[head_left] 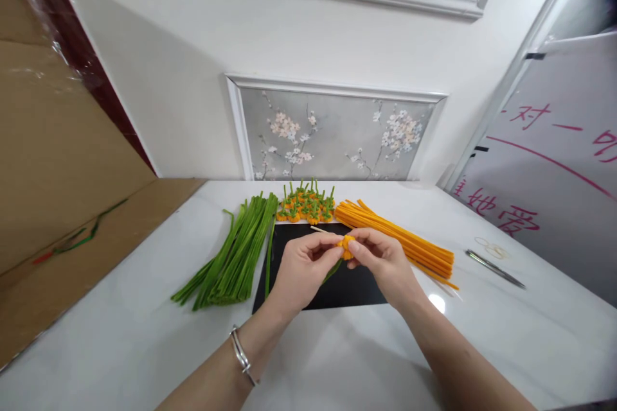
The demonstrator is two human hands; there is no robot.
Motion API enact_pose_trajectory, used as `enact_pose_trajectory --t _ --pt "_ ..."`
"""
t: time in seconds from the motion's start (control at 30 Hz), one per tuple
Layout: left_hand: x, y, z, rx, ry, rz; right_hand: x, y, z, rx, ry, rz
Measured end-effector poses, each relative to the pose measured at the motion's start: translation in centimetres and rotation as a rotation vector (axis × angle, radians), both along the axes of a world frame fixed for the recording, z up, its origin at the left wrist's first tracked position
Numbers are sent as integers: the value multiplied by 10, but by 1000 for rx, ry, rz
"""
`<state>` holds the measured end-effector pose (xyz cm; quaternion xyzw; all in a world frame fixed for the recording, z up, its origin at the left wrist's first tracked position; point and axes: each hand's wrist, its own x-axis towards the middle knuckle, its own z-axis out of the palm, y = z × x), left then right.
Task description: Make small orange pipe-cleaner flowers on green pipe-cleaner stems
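Between my two hands, above a black mat (357,289), is a small orange pipe-cleaner flower (347,246). My left hand (303,268) pinches its left side with thumb and fingertips. On the opposite side, the thumb and fingers of my right hand (384,261) press on it too. A green pipe cleaner (331,272) shows just below the flower, between the hands; whether it is joined to the flower I cannot tell. A thin pale stick (319,229) lies on the mat behind my left fingers.
Green pipe cleaners (241,250) lie bundled on the left, orange pipe cleaners (400,239) on the right. Several finished orange flowers with green stems (308,202) stand behind the mat. Tweezers (495,268) and loose rubber bands (491,248) lie far right. Cardboard (96,244) borders the white table (144,347).
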<state>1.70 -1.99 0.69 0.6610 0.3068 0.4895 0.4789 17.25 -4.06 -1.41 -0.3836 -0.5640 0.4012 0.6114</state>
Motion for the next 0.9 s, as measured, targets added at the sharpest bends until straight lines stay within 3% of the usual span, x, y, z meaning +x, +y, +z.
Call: enact_pose_trajectory --t 0.23,0.63,0.9 --pt "2 -1 -1 66 26 42 2 3 -4 81 -62 -42" --pt "-1 2 -3 137 91 25 6 -5 5 434 -662 -280" --pt "-4 2 -5 355 192 75 5 -5 6 379 -638 -283"
